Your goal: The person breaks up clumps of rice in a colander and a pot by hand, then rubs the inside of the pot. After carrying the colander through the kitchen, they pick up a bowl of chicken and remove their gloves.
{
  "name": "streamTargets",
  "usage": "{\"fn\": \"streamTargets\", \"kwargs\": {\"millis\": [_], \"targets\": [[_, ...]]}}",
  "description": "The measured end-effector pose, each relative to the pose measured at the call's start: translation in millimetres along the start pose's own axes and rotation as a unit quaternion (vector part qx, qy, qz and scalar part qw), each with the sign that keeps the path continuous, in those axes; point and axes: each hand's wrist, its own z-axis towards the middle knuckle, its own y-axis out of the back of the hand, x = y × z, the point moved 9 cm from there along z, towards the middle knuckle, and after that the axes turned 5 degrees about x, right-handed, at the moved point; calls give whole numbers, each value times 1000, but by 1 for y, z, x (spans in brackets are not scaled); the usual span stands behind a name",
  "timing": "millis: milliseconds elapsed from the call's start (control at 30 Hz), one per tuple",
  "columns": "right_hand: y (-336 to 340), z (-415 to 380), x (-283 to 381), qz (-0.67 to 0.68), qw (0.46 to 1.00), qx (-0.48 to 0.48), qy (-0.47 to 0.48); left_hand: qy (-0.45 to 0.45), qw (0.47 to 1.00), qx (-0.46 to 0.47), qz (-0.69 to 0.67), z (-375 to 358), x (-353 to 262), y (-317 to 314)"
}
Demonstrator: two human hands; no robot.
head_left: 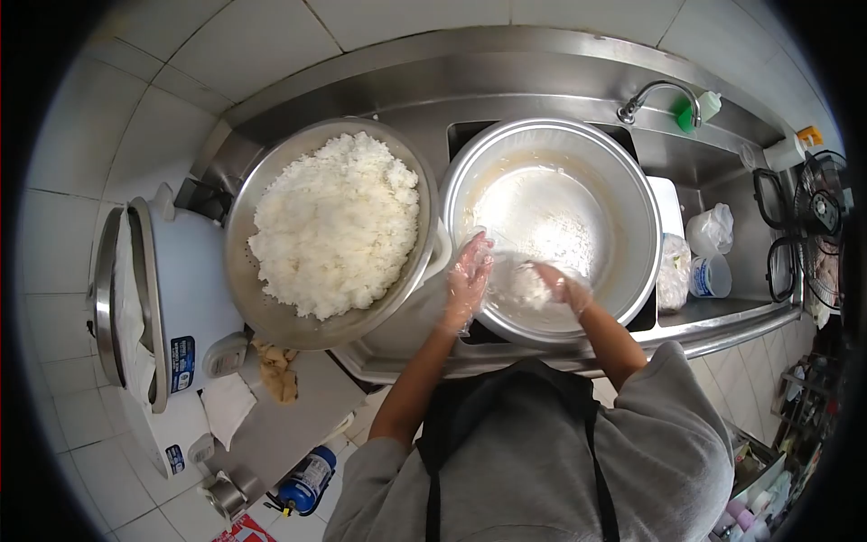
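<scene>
A wide metal pot (623,172) sits over the sink, with rice grains stuck to its bottom and inner wall. My left hand (469,275), in a clear plastic glove, is at the pot's near left rim, its fingers fairly straight and apart. Inside the pot, my right hand (562,287), also gloved, is blurred by motion. Its fingers curl against a clump of white rice (522,285) low in the pot. Left of the pot stands a large metal bowl (239,271) heaped with cooked rice (334,226).
A faucet (664,88) rises at the back right. Plastic bags (712,229) and a white tub (711,275) lie in the right sink. At left stands a rice cooker (194,298) near a brown cloth (275,370). A fan (820,203) is at far right, a blue extinguisher (305,479) below.
</scene>
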Motion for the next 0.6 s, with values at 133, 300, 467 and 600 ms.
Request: {"fn": "streamTargets", "kwargs": {"millis": [133,300,467,600], "targets": [[-5,-62,116,88,990,-85,-74,-52,997,-8,62,-1,-13,-1],[-73,-81,275,-191,966,-109,133,-44,987,-15,154,0,3,7],[-232,-61,375,-327,878,-19,350,-168,827,79,530,-5,63,13],[-289,-55,391,-351,882,67,307,-146,975,21,168,-4,2,5]]}}
